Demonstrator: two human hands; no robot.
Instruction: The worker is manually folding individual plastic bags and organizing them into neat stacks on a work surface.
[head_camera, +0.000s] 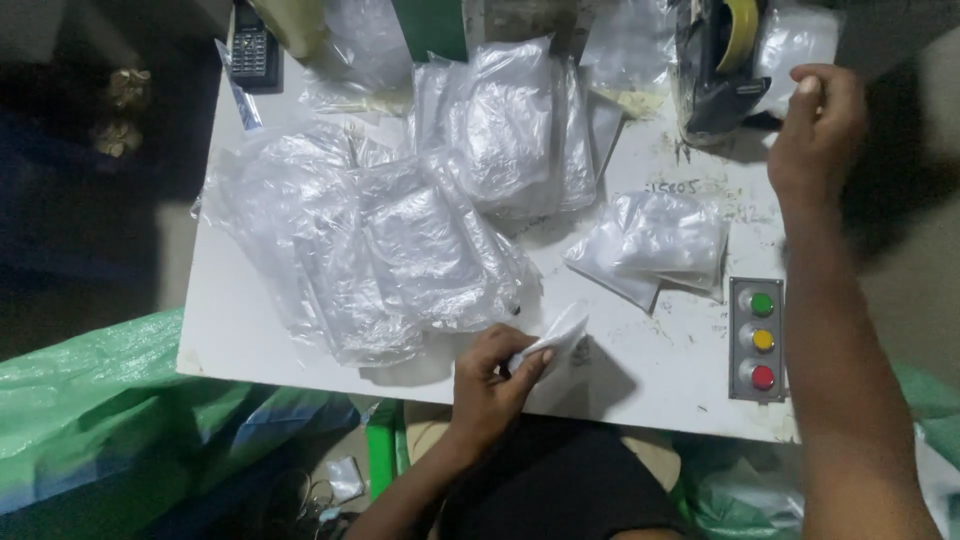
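Pinching a small folded plastic bag (560, 335) at the table's (650, 385) near edge, the left hand (495, 380) closes thumb and fingers on it. Far right, the right hand (815, 130), fingers curled together, reaches beside the tape dispenser (720, 65); bag heaps (400, 230) lie left.

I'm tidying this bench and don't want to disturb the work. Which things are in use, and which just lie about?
In use:
left hand pinching a small folded bag
right hand at the tape dispenser

Lying about:
clear bag pile
small bag stack
three-button panel
calculator
green sack
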